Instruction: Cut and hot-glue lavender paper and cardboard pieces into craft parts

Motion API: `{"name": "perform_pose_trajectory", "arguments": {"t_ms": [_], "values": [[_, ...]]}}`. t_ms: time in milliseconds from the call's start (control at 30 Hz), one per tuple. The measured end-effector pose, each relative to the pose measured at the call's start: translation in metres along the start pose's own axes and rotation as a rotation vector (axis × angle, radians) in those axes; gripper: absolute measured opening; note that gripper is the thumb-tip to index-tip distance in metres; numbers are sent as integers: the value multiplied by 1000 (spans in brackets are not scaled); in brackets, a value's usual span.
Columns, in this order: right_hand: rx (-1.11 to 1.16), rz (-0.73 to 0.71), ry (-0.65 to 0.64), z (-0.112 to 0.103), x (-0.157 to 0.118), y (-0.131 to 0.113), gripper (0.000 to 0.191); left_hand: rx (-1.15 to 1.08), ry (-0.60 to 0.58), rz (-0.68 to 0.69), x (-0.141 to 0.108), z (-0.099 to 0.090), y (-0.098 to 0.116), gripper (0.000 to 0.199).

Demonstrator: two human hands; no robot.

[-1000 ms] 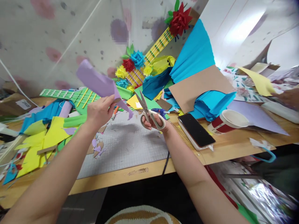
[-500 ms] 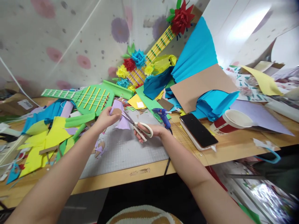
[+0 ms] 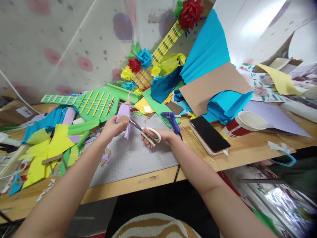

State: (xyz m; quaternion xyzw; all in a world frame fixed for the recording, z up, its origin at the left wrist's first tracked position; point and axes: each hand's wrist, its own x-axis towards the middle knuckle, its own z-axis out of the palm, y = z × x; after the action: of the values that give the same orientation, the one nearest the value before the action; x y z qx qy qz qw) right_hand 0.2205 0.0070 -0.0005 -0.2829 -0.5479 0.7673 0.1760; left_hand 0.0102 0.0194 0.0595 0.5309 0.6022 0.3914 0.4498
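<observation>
My left hand [image 3: 116,127] pinches a small brown cardboard piece [image 3: 123,119] together with lilac paper [image 3: 123,110] that hangs past it. In my right hand [image 3: 148,139] are white-handled scissors [image 3: 154,133], fingers through the loops. Their blades [image 3: 134,123] point left and meet the edge of the cardboard and lilac paper. Both hands are above a grey cutting mat [image 3: 138,162]. Lilac and brown scraps [image 3: 107,157] lie on the mat below my left hand.
A blue glue gun [image 3: 171,120] lies right of the scissors, its cord running off the front edge. Beyond are a phone [image 3: 210,134] and a paper cup [image 3: 244,124]. A green paper guitar [image 3: 99,105] and yellow paper [image 3: 58,140] fill the left; a flowered yellow guitar [image 3: 165,43] leans behind.
The lilac strip hanging beside the blades has become narrower and shifted. Both hands keep their grip in nearly the same place, and the view has moved slightly.
</observation>
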Motion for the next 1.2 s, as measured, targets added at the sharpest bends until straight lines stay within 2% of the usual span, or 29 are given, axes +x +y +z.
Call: {"name": "perform_pose_trajectory", "arguments": {"t_ms": [100, 233, 367, 600, 867, 1200], "values": [[-19, -6, 2, -2, -1, 1, 56, -32, -128, -24, -3, 4, -4, 44], [-22, -33, 7, -1, -5, -2, 49, -107, -190, -1, -7, 8, -7, 46], [-41, -33, 13, 2, -8, -5, 47, -118, -211, -39, -13, 10, -7, 44], [-138, -42, 77, 6, -10, -9, 47, -123, -226, -22, -13, 10, -11, 42], [-196, -81, 57, 5, -12, -13, 48, -102, -263, -104, -10, 5, -9, 41], [-227, -117, 44, 5, -12, -15, 43, -108, -262, -129, -15, 7, -5, 40]]}}
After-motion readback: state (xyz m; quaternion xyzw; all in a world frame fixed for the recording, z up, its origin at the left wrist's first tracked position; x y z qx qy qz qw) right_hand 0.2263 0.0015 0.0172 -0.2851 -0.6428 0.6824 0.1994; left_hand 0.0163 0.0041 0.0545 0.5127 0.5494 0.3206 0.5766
